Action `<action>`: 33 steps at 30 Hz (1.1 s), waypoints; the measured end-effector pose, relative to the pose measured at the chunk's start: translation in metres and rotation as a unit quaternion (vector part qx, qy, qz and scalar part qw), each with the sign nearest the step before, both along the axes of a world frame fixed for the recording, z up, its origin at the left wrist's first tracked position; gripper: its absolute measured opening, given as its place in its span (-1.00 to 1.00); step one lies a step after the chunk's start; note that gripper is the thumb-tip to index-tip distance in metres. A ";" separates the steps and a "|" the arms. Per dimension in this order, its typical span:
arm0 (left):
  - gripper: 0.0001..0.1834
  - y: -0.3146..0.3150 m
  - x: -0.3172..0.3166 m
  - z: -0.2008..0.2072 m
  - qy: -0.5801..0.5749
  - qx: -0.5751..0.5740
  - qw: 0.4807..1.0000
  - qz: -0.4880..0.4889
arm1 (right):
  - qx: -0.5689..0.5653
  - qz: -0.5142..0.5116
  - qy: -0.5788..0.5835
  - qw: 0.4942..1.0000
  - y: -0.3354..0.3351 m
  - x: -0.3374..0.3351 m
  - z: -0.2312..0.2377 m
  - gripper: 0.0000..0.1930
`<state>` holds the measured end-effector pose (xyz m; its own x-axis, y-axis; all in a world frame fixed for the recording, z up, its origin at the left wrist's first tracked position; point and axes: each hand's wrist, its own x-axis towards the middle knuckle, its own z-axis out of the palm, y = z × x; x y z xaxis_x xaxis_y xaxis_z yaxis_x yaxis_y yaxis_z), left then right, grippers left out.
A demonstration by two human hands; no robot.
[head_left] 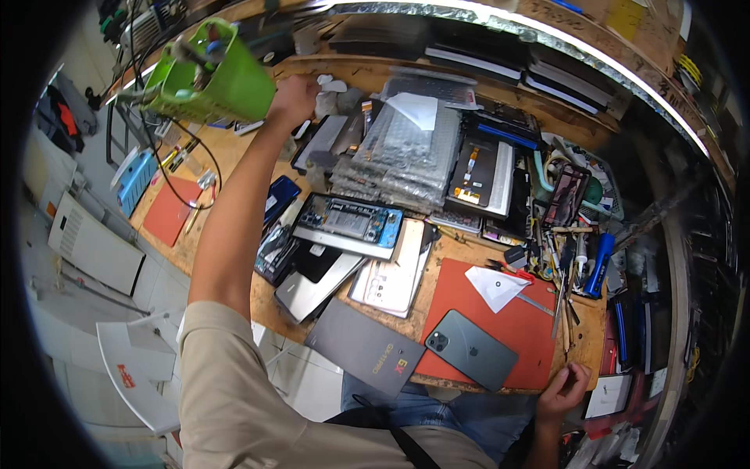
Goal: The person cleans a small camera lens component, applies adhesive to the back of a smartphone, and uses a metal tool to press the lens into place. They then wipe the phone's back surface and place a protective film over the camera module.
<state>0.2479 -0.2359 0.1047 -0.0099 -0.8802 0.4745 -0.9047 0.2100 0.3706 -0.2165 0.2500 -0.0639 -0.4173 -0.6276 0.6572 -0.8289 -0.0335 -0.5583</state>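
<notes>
My left arm stretches to the back of the bench, and my left hand (294,102) is beside a green plastic bin (248,87) with tools sticking out. Its fingertips point away and are hidden, next to some crumpled clear plastic bags (331,95). My right hand (564,389) hovers at the front right bench edge, fingers loosely curled and apart, with nothing visible in them. Near it a dark green smartphone (472,350) lies back up on a red mat (508,313). A flat dark grey box (366,347) overlaps the mat's left side.
Bubble-wrapped packs (406,148) are stacked mid-bench. An opened tablet (351,223) and several phones lie in front of them. A blue flashlight (600,266) stands among hand tools at right. A black cable (211,152) hangs at left. A white chair (137,375) stands below left.
</notes>
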 end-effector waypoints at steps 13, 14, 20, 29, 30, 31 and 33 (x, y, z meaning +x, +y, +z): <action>-0.65 -0.128 0.025 -0.013 -0.297 -0.023 0.951 -0.080 | 0.011 -0.049 0.127 0.991 -0.004 -0.003 -0.013 -0.85; -0.64 -0.132 0.044 -0.010 -0.283 -0.049 0.952 -0.103 | -0.009 -0.008 0.092 0.996 -0.007 -0.001 -0.006 -0.87; -0.56 -0.046 0.112 -0.021 -0.042 -0.035 0.992 -0.113 | 0.050 0.030 -0.102 0.993 -0.017 -0.032 0.046 -0.93; -0.66 0.291 0.108 -0.078 0.204 0.029 0.979 -0.012 | 0.248 0.082 0.242 0.934 -0.192 -0.048 0.111 -0.81; -0.72 0.323 0.071 -0.086 0.243 -0.028 0.969 0.013 | 0.327 0.064 0.272 0.903 -0.212 -0.049 0.109 -0.82; -0.77 0.345 0.056 -0.098 0.264 -0.039 0.963 0.020 | 0.398 0.046 0.304 0.864 -0.228 -0.051 0.108 -0.84; -0.79 0.386 0.039 -0.124 0.306 -0.059 0.950 0.029 | 0.385 -0.022 0.319 0.866 -0.249 -0.068 0.079 -0.76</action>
